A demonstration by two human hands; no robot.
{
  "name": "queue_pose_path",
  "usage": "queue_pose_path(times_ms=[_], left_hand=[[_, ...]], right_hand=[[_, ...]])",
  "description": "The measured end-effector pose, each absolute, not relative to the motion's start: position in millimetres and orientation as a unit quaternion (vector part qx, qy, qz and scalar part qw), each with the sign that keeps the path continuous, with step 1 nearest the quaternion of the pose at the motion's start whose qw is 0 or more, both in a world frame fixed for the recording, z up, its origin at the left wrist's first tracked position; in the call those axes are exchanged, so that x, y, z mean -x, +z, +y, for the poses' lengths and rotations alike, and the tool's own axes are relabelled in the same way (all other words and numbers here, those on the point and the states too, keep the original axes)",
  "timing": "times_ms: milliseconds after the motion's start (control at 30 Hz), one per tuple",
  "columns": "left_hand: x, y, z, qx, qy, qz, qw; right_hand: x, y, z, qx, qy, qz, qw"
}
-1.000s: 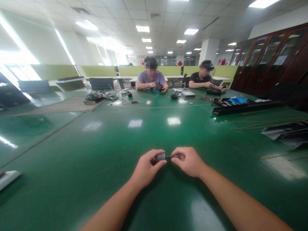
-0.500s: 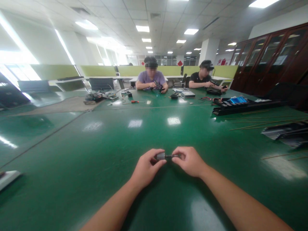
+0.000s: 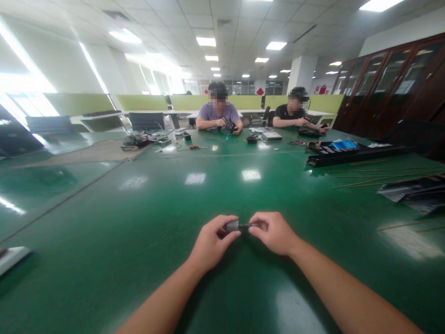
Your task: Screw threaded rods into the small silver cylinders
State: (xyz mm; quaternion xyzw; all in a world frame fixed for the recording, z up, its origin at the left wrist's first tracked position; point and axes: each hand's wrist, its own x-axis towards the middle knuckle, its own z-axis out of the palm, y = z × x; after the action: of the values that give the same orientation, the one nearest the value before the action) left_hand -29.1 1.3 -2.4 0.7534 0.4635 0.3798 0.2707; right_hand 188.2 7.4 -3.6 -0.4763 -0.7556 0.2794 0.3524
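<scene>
Grey cylinder (image 3: pixel 232 226), one, at six o'clock in view, above green desk (image 3: pixel 139 232), pinched in left hand (image 3: pixel 212 243); dark rod (image 3: pixel 244 225), one, at cylinder's three o'clock, gripped by right hand (image 3: pixel 276 235); grips near-identical to half a second ago, suggesting the same step continues

The cylinder (image 3: pixel 232 226) is showing grey; the rod (image 3: pixel 244 225) is showing near-black. The table (image 3: pixel 156 199) is displaying green with pale reflected patches. The screwdriver handle (image 3: pixel 194 147) is showing red-orange, the wrapper (image 3: pixel 344 144) blue, the partition (image 3: pixel 142 101) yellow-green. The ceiling (image 3: pixel 231 10) is displaying a whitish grid pattern.
</scene>
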Motion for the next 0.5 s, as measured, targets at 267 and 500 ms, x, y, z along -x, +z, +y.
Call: queue_pose_path(times_ms=[267, 500], left_hand=[[29.2, -3.6, 1.8, -0.758, 0.38, 0.461, 0.264], [30.0, -3.0, 2.6, -0.752, 0.381, 0.466, 0.267]], right_hand=[[-187.6, -0.9, 5.5, 0.482, 0.292, -0.747, 0.352], [-189.0, -4.2, 8.4, 0.488, 0.291, -0.74, 0.359]])
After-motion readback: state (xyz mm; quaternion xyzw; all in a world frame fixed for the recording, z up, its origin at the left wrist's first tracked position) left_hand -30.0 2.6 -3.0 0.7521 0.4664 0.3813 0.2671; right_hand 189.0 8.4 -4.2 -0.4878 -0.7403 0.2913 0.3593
